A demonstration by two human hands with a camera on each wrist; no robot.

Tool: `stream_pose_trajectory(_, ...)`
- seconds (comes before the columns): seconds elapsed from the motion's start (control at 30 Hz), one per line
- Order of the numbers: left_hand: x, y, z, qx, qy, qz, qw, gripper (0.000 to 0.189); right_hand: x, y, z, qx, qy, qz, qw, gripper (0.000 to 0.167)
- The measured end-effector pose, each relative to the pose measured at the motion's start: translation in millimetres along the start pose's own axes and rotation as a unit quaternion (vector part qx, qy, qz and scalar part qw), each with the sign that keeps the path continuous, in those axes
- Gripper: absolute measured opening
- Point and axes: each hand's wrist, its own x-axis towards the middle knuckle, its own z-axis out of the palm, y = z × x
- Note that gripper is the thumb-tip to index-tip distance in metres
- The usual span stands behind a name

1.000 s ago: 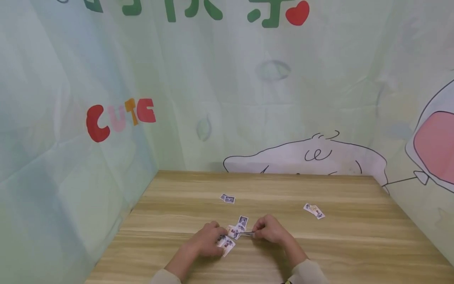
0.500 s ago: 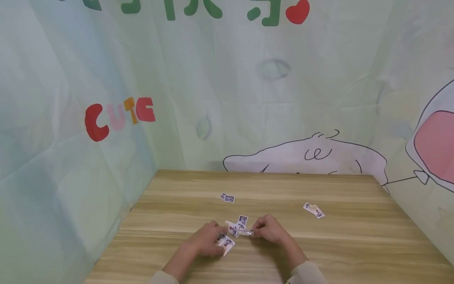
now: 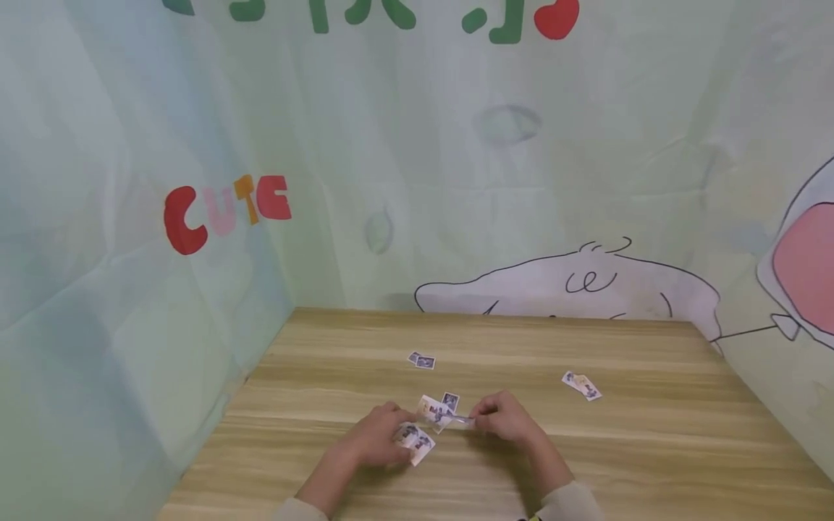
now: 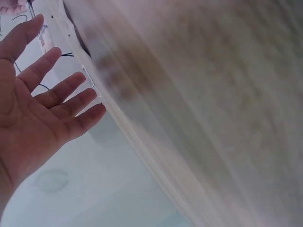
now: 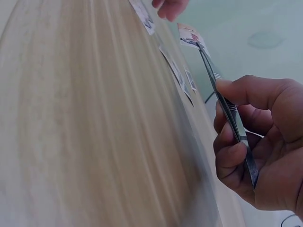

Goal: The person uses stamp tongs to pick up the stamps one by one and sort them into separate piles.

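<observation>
My right hand [image 3: 502, 416] holds a pair of tweezers [image 5: 211, 67], pinched between thumb and fingers. Their tips grip a small printed picture card [image 5: 188, 34], which is raised off the table and tilted. My left hand [image 3: 381, 435] is low over the table, with its fingers extended and spread in the left wrist view. Close to its fingertips lie overlapping small cards [image 3: 420, 443]; from the head view I cannot tell whether the thumb touches them. A darker white-bordered card [image 3: 450, 399] lies just behind the raised one, which partly covers it.
Farther back on the wooden table [image 3: 313, 449] lie two overlapping dark cards [image 3: 425, 362]. Another overlapping group of cards [image 3: 583, 386] is at the right. A printed cloth backdrop [image 3: 339, 145] stands along the table's back and left edges.
The card in the tweezers has risen from the table and swung upward, covering more of the darker card. My left hand stays almost where it was. The head view has shifted slightly.
</observation>
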Motion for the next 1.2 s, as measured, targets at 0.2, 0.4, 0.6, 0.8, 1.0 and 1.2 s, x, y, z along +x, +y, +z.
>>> stream_pose_trajectory(0.2,0.9,0.9,-2.3,-0.007,0.003,0.000,1.0000,0.057,-7.1,2.4,-13.2,0.004,0.009,0.004,0.9999,0.012)
stream_pose_trajectory(0.4,4.0,5.1,1.1,-0.019,0.003,-0.004,0.9998,0.058,-11.5,7.3,-22.1,-0.001,0.019,0.017,0.9997,0.012)
stream_pose_trajectory(0.6,9.6,12.3,2.9,-0.006,0.007,0.008,0.9999,0.055,-14.2,11.7,-29.3,-0.006,0.039,0.023,0.9989,0.012)
stream_pose_trajectory(0.8,14.6,16.7,5.4,0.004,0.003,0.005,1.0000,0.057,-18.5,13.8,-35.0,-0.003,0.043,0.021,0.9988,0.014)
stream_pose_trajectory(1.0,17.7,16.7,11.0,0.006,-0.002,0.003,1.0000,0.057,-23.4,17.8,-36.6,0.008,0.048,0.039,0.9980,0.014)
stream_pose_trajectory(1.2,16.2,20.7,13.8,0.014,-0.002,0.005,0.9999,0.053,-28.7,23.9,-38.1,0.009,0.052,0.042,0.9977,0.016)
